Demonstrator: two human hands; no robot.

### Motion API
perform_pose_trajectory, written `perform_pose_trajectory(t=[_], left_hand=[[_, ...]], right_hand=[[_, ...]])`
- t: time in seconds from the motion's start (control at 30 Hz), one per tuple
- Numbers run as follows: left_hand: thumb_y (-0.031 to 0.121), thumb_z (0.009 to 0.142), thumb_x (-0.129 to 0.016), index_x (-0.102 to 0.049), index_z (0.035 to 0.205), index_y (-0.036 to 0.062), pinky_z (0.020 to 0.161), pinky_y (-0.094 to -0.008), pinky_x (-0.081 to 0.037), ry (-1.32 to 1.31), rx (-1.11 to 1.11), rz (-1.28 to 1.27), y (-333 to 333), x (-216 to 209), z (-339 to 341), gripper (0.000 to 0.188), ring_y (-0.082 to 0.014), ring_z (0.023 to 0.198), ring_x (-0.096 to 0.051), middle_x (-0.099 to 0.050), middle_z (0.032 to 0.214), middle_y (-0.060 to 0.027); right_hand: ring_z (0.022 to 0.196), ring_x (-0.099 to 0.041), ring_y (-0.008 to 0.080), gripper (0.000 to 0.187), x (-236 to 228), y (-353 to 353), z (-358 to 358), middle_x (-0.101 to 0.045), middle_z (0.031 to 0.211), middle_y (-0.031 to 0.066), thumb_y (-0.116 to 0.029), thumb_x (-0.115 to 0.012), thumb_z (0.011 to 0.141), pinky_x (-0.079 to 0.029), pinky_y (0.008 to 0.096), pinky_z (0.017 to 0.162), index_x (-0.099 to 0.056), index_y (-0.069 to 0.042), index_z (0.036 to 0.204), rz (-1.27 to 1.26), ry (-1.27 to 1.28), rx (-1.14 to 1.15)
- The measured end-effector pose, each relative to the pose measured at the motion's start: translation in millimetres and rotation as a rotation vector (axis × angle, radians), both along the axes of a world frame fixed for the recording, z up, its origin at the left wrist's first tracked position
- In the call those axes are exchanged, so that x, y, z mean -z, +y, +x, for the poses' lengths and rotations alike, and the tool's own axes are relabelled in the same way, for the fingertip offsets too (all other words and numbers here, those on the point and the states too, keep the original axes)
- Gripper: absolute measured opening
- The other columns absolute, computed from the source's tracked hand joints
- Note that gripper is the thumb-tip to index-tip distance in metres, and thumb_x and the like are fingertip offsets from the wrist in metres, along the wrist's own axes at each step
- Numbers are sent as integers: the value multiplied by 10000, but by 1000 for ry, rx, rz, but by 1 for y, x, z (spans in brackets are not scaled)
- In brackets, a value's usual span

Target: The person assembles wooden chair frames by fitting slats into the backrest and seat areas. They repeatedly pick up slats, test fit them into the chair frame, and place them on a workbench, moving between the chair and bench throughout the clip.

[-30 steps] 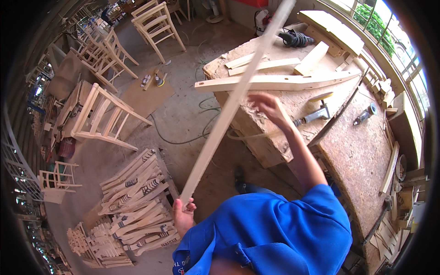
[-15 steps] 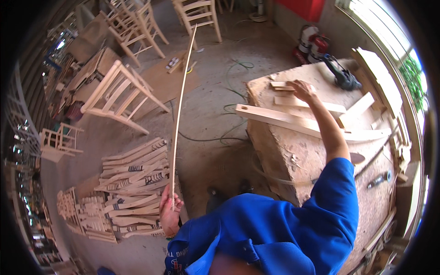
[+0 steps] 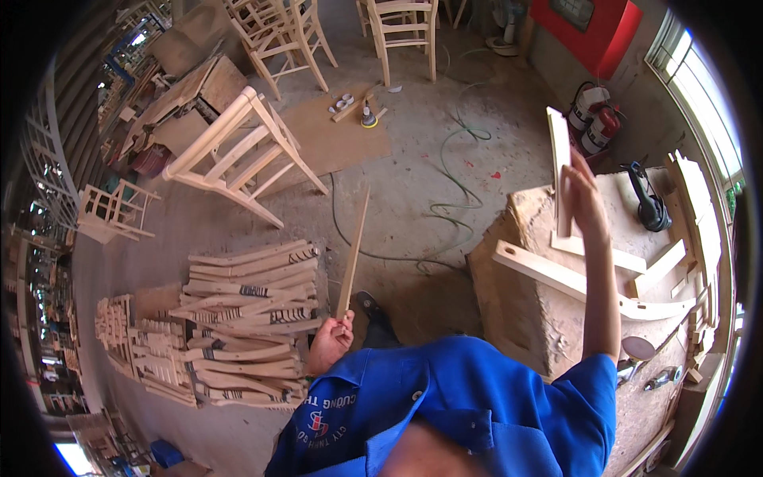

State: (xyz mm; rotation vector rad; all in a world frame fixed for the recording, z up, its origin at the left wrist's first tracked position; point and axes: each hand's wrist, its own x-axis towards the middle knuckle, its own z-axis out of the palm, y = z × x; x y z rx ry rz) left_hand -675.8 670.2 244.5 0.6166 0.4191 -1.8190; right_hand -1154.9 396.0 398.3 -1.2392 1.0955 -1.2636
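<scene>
Since the earlier frames, the long wooden strip [image 3: 352,253] had swung down from the bench side to the person's left, and the right hand [image 3: 586,199] had left the bench top and lifted a short flat slat [image 3: 560,171] upright. Going from the left: chair frames [image 3: 114,211] stood against the wall, a pile of curved chair-back parts [image 3: 238,322] lay on the concrete floor [image 3: 429,175], and a bare wooden chair [image 3: 238,151] lay tipped on its side beyond it. Just beside the pile, the left hand [image 3: 330,343] was closed around the lower end of the strip, which rose at a slight lean over the floor, its top end free. A green hose [image 3: 457,171] looped across the floor further on. To the right, the slat was gripped near its lower half, fingers wrapped round its edge, standing nearly vertical above the worn workbench [image 3: 556,318]. On the bench a longer curved rail [image 3: 568,278] lay slantwise, with more flat offcuts [image 3: 664,266] beside it and a black power tool [image 3: 648,207] near the far corner; two red fire extinguishers [image 3: 596,123] stood behind. Judging from this, the handling would go best with the strip held firmly low down, so that its long free end did not whip or catch the tipped chair, and with the slat turned slowly in good window light to check its faces, kept clear of the rail below.
</scene>
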Motion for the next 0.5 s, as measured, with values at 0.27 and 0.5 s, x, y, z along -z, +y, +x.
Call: perform_pose_trajectory(t=[0.27, 0.5], left_hand=[[88, 876, -402, -493, 1157, 8, 495, -236, -374, 131, 199, -61, -129, 14, 64, 306, -80, 501, -418, -472, 729, -4], [368, 950, -527, -525, 1177, 51, 476, -195, -345, -768, 608, -335, -211, -27, 77, 390, -49, 506, -430, -459, 641, 39]], right_hand=[[684, -527, 95, 379, 64, 0, 233, -555, 833, -7, -210, -696, 788, -447, 236, 597, -502, -99, 1094, 563, -418, -162], [800, -611, 139, 276, 95, -42, 360, -619, 926, 54, -239, -630, 887, -524, 304, 723, -551, -62, 1083, 541, -632, -145]])
